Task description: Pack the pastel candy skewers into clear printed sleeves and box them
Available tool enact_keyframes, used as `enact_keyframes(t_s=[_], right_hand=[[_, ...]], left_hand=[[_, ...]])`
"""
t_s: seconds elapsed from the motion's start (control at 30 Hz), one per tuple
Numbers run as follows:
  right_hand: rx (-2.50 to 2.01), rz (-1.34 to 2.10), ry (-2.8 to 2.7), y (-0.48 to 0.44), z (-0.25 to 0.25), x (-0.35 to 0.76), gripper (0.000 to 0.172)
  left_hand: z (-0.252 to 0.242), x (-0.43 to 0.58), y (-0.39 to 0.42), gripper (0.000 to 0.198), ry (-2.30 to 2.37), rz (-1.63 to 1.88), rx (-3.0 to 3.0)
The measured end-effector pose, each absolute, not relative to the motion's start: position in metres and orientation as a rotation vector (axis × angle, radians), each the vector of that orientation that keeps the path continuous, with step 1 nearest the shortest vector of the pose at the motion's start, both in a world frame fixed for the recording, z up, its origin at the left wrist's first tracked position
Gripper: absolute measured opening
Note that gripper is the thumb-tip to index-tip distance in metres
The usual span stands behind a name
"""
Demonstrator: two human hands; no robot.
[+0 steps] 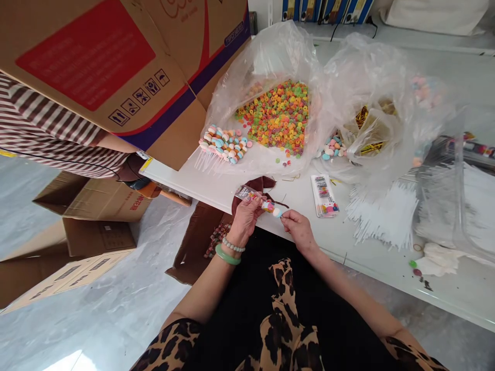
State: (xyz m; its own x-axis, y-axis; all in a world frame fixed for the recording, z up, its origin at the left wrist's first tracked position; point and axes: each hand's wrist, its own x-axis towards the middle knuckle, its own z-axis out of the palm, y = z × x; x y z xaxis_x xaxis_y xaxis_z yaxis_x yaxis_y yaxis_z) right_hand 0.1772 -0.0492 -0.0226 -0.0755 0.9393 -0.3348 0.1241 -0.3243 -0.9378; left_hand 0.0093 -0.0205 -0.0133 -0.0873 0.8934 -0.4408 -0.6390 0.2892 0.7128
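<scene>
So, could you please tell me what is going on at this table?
At the near edge of the table, a person holds a clear packet of colourful pieces: the left hand grips it, and the right hand pinches at its other end. Beyond lies a plastic bag of small bright rings; to the right are flat printed packets and white sticks.
</scene>
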Motion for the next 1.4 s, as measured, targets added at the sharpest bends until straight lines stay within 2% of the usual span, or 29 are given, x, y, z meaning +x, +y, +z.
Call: enact_keyframes(t_s=[0.13, 0.23, 0.33, 0.47, 0.6, 0.67, 0.83, 1.17, 1.27, 1.4], right_hand=[[-1.531, 0.793, -1.841, -0.059, -0.024, 0.176, 0.018], [-1.485, 0.665, -2.011, -0.059, -0.026, 0.176, 0.021], [-1.467, 0.861, -1.864, -0.055, -0.028, 0.173, 0.019], [-1.389, 1.452, -1.318, -0.046, -0.033, 0.168, 0.012], [-1.325, 1.897, -0.946, -0.043, -0.035, 0.17, 0.017], [-1.309, 1.897, -1.025, -0.044, -0.035, 0.173, 0.019], [-1.387, 1.646, -1.348, -0.043, -0.034, 0.175, 0.028], [-1.334, 1.88, -0.828, -0.039, -0.03, 0.163, 0.033], [-1.312, 1.834, -0.719, -0.038, -0.023, 0.152, 0.036], [-1.341, 1.725, -0.862, -0.038, -0.023, 0.151, 0.034]], left_hand=[[-0.015, 0.015, -0.023, 0.025, 1.019, 1.312, 0.237], [-0.013, 0.017, -0.023, 0.027, 1.004, 1.302, 0.229], [-0.01, 0.02, -0.024, 0.031, 0.987, 1.268, 0.252], [-0.009, 0.023, -0.027, 0.033, 0.935, 1.235, 0.271], [-0.011, 0.023, -0.027, 0.034, 0.926, 1.209, 0.277], [-0.011, 0.023, -0.027, 0.034, 0.944, 1.217, 0.26], [-0.008, 0.026, -0.027, 0.032, 0.971, 1.232, 0.243], [-0.01, 0.039, -0.033, 0.036, 1.01, 1.199, 0.31], [-0.01, 0.044, -0.033, 0.036, 1.002, 1.235, 0.296], [-0.005, 0.04, -0.028, 0.032, 0.938, 1.213, 0.261]])
